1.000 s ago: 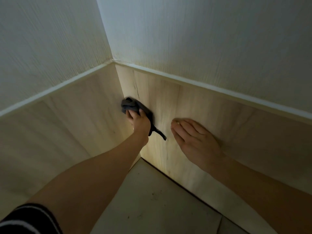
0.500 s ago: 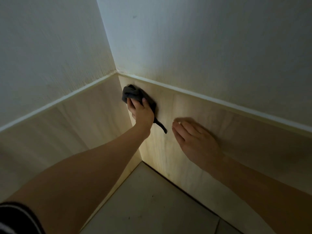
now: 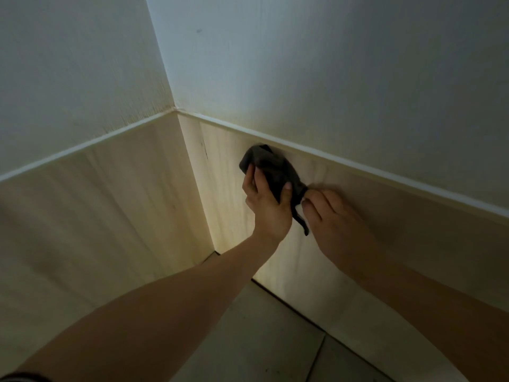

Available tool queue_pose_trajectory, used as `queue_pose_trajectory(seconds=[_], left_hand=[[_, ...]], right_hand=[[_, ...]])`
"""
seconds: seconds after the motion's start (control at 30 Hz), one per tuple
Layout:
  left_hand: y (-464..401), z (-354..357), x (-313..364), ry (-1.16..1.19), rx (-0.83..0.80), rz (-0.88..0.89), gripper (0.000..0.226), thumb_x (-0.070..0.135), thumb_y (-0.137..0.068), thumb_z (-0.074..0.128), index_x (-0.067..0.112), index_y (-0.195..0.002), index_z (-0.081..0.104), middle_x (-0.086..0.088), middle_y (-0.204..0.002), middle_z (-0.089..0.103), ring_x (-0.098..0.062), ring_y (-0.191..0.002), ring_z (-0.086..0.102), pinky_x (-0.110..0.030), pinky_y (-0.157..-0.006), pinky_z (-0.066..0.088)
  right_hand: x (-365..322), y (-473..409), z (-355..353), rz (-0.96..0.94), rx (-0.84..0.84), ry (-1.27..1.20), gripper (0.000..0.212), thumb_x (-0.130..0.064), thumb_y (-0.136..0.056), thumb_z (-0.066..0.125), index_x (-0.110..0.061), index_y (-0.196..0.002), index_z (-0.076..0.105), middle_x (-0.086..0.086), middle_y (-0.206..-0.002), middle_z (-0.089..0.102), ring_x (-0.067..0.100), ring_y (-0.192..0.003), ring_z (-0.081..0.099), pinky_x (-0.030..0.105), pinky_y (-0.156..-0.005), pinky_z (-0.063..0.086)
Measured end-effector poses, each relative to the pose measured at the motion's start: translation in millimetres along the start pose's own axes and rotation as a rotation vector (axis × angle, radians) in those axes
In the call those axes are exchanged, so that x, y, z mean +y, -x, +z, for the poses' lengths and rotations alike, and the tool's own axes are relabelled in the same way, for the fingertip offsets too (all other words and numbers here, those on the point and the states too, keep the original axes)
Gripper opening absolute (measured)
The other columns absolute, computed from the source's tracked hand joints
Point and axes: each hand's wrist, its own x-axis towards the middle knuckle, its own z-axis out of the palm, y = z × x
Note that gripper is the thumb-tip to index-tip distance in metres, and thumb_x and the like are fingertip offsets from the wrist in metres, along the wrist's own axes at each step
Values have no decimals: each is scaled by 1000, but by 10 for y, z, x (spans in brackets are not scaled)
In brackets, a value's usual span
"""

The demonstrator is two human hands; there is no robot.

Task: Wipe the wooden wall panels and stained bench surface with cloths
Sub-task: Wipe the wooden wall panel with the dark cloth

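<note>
Left hand [image 3: 265, 205] grips the dark cloth [image 3: 271, 169] in curled fingers and thumb, pressing it flat to the right-hand wood panel [image 3: 344, 271], just under the white trim [image 3: 385, 172]. Since a second ago the cloth has travelled up and rightward, away from the corner, and now touches the fingertips of the right hand [image 3: 333, 216]; a loose tail of cloth hangs between the two hands. Right hand lies flat on the panel, fingers straight, holding nothing, position little changed. Judgement: the corner strip is covered and the stroke now works the top edge along the panel; lower panel and worktop [image 3: 261, 340] not yet wiped. Count: one cloth, two hands, two panels meeting at the corner, one worktop surface below.
</note>
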Motion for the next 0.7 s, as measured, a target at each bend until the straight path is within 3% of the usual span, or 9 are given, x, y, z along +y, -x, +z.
queue_pose_trajectory(seconds=[0.1,0.17,0.27,0.33,0.43,0.5,0.6,0.7], left_hand=[[233,41,59,10,-76,25,59,14,-97,49,14,-148,21,-5,-148,12,-16,-130,24,-26,-109,25],[373,41,64,-16,-132,115,56,3,-97,45,15,-147,22,-3,-143,17,-8,-127,31,-23,-106,35],[526,27,12,-69,-144,226,43,8,-101,38,22,-140,26,8,-123,44,3,-100,58,-17,-77,52],[534,-16,-51,19,-160,258,42,8,-101,39,17,-141,30,6,-124,48,-4,-105,58,-17,-82,50],[475,-110,-152,80,-160,275,43,-2,-96,40,18,-134,42,-7,-136,45,-25,-115,53,-30,-91,49],[449,-155,-184,134,-187,230,49,-11,-92,41,19,-130,43,-3,-131,48,-21,-110,56,-29,-89,50],[435,-182,-357,11,-175,226,47,-7,-91,48,10,-134,40,-1,-131,43,-13,-115,50,-19,-96,43],[493,-240,-640,-180,-216,160,51,-1,-91,53,13,-138,39,0,-134,40,-15,-119,46,-22,-99,39]], right_hand=[[56,65,-205,29,97,-77,21,-5,-84,38,-6,-101,50,16,-94,63,25,-92,46,30,-85,41],[10,62,-276,54,145,-149,24,-4,-82,37,-6,-102,49,17,-97,63,23,-93,44,30,-83,46],[-119,0,-275,94,84,-213,35,-3,-81,44,-1,-113,57,18,-110,62,26,-104,50,35,-92,49],[-184,-50,-227,118,-12,-209,43,-3,-79,50,1,-121,58,18,-119,60,30,-109,56,38,-96,48],[-191,-35,-116,95,-103,-127,55,-7,-76,54,-1,-131,52,15,-127,58,30,-115,56,36,-102,42],[-131,12,-14,39,-138,0,55,-14,-81,52,-4,-136,49,12,-136,53,26,-123,52,32,-106,36],[-46,113,163,-86,-212,129,59,-19,-84,49,-8,-141,42,8,-148,40,22,-136,39,32,-113,25],[-116,395,411,-232,-357,151,69,-16,-75,63,-10,-141,43,7,-149,38,22,-140,31,34,-116,13]])
